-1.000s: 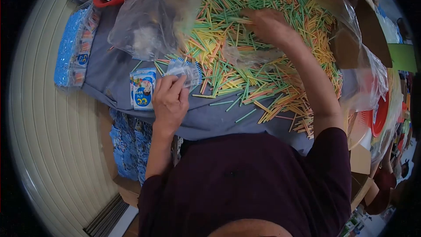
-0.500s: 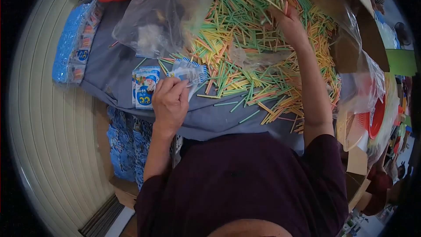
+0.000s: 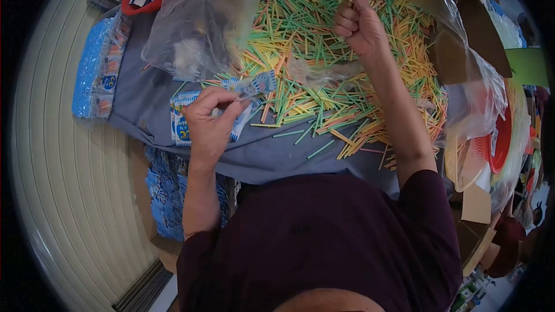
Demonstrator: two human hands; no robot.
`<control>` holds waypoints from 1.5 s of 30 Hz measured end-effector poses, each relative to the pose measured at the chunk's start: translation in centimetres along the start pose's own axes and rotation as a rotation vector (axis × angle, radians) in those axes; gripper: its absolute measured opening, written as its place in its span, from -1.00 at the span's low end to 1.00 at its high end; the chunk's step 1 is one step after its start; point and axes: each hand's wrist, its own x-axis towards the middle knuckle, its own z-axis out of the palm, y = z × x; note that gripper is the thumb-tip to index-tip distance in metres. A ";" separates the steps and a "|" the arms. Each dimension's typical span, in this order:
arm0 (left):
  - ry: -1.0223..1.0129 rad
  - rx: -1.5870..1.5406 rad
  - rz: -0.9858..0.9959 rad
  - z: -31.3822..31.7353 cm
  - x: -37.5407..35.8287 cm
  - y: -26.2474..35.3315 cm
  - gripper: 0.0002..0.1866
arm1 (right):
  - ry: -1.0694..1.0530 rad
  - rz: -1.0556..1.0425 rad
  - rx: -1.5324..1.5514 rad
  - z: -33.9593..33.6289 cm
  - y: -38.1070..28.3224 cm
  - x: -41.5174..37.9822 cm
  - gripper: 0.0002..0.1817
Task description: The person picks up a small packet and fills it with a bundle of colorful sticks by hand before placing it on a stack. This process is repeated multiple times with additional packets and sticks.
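We hold a small printed packet point(image 3: 256, 85) in our left hand point(image 3: 209, 120), its edge pinched between thumb and fingers, just above the near left edge of the heap of coloured sticks point(image 3: 306, 104). 2 or more printed packets point(image 3: 181, 121) lie beside that hand on the grey-covered table point(image 3: 277, 160).

Our right hand point(image 3: 363, 28) is over the far part of the heap, its fingers curled in and its thumb pointing away from us. A pale stick shows at the thumb tip, but we cannot tell whether the fingers grip it. The sticks are yellow, green and pink. A clear plastic bag point(image 3: 182, 26) lies left of them, and a blue pack point(image 3: 93, 72) stands farther left, near a red basket point(image 3: 134, 7).
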 end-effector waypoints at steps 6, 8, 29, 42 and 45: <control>-0.049 -0.251 -0.041 5.6 4.8 2.1 -0.89 | 0.256 -0.095 -0.189 5.7 -0.8 -1.5 -0.83; -0.081 -0.349 -0.099 7.0 6.3 1.7 -0.89 | 0.136 -0.206 -0.203 6.1 -1.7 -1.9 -0.68; -0.005 -0.409 -0.069 12.6 9.8 -0.2 -0.84 | -0.220 -0.410 -0.257 5.7 -2.0 0.5 -0.82; -0.089 -0.600 -0.025 13.1 10.8 0.1 -0.85 | -0.055 -0.404 -0.625 6.5 -1.6 0.5 -0.43; -0.087 -0.718 -0.098 12.8 10.5 0.3 -0.86 | -0.051 -0.489 -0.969 6.9 -1.6 0.5 -0.35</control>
